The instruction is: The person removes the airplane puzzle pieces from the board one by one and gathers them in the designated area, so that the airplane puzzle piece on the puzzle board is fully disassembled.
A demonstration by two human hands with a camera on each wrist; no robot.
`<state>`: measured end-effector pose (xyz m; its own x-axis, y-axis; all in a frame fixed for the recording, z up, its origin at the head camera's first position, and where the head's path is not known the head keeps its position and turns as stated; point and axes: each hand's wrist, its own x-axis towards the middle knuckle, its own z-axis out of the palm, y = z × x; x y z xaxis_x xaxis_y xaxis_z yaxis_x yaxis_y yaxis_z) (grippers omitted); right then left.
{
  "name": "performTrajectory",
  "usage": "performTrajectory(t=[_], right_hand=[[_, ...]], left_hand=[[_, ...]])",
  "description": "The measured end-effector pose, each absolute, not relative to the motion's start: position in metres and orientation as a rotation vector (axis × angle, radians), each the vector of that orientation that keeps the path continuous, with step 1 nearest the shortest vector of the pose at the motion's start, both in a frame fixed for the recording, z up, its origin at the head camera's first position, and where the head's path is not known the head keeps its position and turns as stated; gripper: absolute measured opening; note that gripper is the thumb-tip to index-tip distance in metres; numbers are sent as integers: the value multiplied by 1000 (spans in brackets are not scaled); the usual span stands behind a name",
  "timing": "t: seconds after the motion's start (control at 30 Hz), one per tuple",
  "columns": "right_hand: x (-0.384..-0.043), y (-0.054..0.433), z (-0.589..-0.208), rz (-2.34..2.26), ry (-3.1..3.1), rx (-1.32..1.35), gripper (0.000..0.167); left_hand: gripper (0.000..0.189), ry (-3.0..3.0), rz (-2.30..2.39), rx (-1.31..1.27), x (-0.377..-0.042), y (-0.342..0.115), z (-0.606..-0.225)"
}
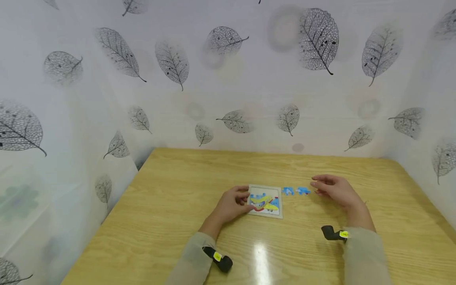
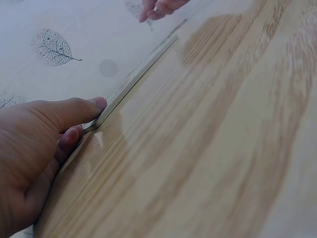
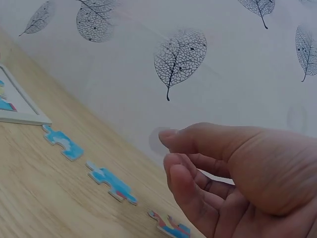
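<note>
Over on the wood tabletop (image 1: 160, 233), looking at a partly filled plane puzzle (image 1: 264, 202), clamped at its left side in the grip of the left hand (image 1: 230, 204). Off to its right, got three loose pieces (image 3: 111, 181) lined up. Close to the farthest one, spotting the right hand (image 1: 337, 191) with a loosely curled grip, thumb and fingertips a bit apart.
</note>
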<state>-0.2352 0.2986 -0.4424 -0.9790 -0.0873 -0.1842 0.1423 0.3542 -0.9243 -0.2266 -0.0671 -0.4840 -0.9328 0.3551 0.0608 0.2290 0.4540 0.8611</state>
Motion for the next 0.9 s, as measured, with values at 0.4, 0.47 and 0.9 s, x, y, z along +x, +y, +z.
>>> performTrajectory(t=[0.4,0.47,0.9], right_hand=[[-244,257,-441,-1716,2287,-134,56],[-245,252,-441,-1699,2282,-143,55],[-245,228,-445,-1661,2208,-180,49]], left_hand=[[53,2545,1522,528,-228,-69,-485],[53,2561,1502,533,-229,-69,-485],[52,2550,1516,532,-227,-68,-485]])
